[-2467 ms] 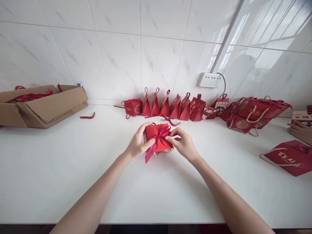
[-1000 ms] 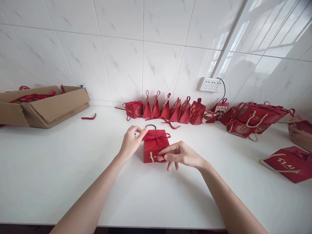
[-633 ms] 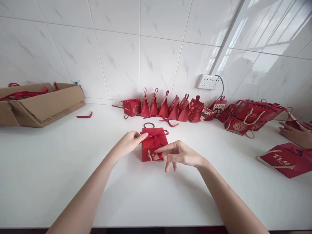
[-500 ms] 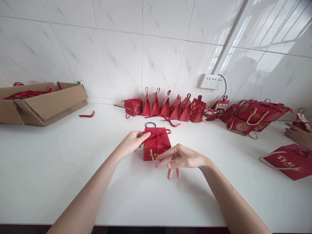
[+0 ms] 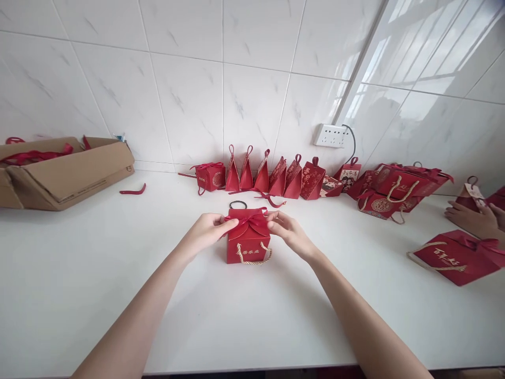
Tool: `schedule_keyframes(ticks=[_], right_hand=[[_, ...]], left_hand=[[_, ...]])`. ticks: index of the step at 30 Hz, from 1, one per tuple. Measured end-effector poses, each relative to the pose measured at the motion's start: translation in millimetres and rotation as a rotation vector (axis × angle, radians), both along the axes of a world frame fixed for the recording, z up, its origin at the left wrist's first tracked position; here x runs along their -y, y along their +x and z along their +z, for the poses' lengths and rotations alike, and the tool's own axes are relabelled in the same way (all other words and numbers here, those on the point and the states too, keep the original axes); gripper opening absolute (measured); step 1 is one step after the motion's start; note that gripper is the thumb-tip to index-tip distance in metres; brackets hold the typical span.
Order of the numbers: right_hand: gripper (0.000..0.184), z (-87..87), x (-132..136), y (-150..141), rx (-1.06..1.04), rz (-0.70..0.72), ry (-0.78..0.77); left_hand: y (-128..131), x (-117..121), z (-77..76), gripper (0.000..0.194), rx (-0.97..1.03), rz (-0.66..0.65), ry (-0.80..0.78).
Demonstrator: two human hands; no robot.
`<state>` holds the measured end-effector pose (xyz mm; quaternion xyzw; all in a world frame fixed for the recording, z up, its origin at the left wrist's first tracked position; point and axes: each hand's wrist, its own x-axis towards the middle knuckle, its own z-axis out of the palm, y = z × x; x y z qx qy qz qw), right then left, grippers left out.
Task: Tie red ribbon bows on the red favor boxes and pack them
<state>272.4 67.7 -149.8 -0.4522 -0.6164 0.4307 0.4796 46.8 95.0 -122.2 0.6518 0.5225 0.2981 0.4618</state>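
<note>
A red gift box (image 5: pixel 232 252) with a gold rope handle (image 5: pixel 254 262) stands upright on the white table in front of me. A red ribbon (image 5: pixel 249 223) is tied in a bow across its top flaps. My left hand (image 5: pixel 205 232) pinches the ribbon at the box's upper left corner, thumb on top. At the upper right corner my right hand (image 5: pixel 290 231) has its thumb and fingers closed around the other side of the bow. The fingertips partly hide the ribbon ends. Just behind the box lies a dark ring-shaped band (image 5: pixel 238 205).
Several red triangular boxes (image 5: pixel 262 176) line the tiled wall beside a ribboned box (image 5: pixel 210 176). A cardboard box (image 5: pixel 87 176) with ribbons is at left. Stacked red boxes (image 5: pixel 394 184) and another red box (image 5: pixel 453 258) are at right, near another person's hand (image 5: pixel 465 218).
My right hand has moved up from the box's front to the bow's right side and closed there. The rope handle now hangs in full view. My left hand stays at the ribbon.
</note>
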Motion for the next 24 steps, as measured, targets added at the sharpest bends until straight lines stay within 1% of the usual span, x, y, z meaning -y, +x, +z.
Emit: schedule_keyframes(ticks=[3,5,7,9,10,11,13,15,16,17,19,21,22,24], right_hand=[[0.036,7.4,8.7,-7.5,0.026,-0.025,0.031],[0.032,15.8,14.9,-8.2,0.109,-0.077,0.023],[0.028,24.9,20.9,-7.1,0.226,-0.152,-0.027],[0.027,32.9,26.7,-5.6,0.273,-0.172,-0.136],[0.028,35.8,29.4,-5.1,0.261,-0.135,-0.210],[0.029,37.9,32.0,-4.9,0.236,-0.068,-0.290],[0.032,39.2,36.2,-5.9,0.188,0.108,-0.418],[0.033,37.6,38.7,-8.6,0.169,0.274,-0.477],[0.033,36.2,39.2,-10.3,0.166,0.333,-0.487],[0.032,34.8,39.4,-12.0,0.165,0.367,-0.487],[0.030,32.6,38.7,-14.5,0.172,0.391,-0.478],[0.029,31.8,37.6,-15.1,0.183,0.391,-0.466],[0.029,31.7,37.2,-14.8,0.190,0.392,-0.460],[0.029,31.5,36.6,-13.7,0.209,0.399,-0.447]], left_hand=[[-2.8,2.2,5.6,0.045,0.021,-0.009,-0.019],[-3.3,5.2,9.8,0.045,0.045,-0.025,-0.016],[-3.0,8.5,13.2,0.044,0.048,-0.055,-0.013],[-2.7,11.2,15.3,0.041,0.019,-0.096,-0.016],[-2.7,12.1,15.8,0.040,0.010,-0.114,-0.018],[-2.8,12.7,16.0,0.038,0.005,-0.125,-0.017],[-3.1,13.5,16.1,0.034,-0.004,-0.102,-0.002],[-3.1,14.2,16.1,0.031,-0.018,-0.071,0.024],[-2.7,14.8,16.3,0.030,-0.023,-0.076,0.037],[-1.9,15.6,16.5,0.029,-0.021,-0.097,0.051],[1.0,17.2,16.5,0.029,-0.008,-0.164,0.094],[5.3,18.4,14.3,0.030,-0.032,-0.197,0.185],[7.7,18.6,12.0,0.029,-0.061,-0.184,0.243],[12.2,17.7,5.1,0.023,-0.113,-0.106,0.326]])
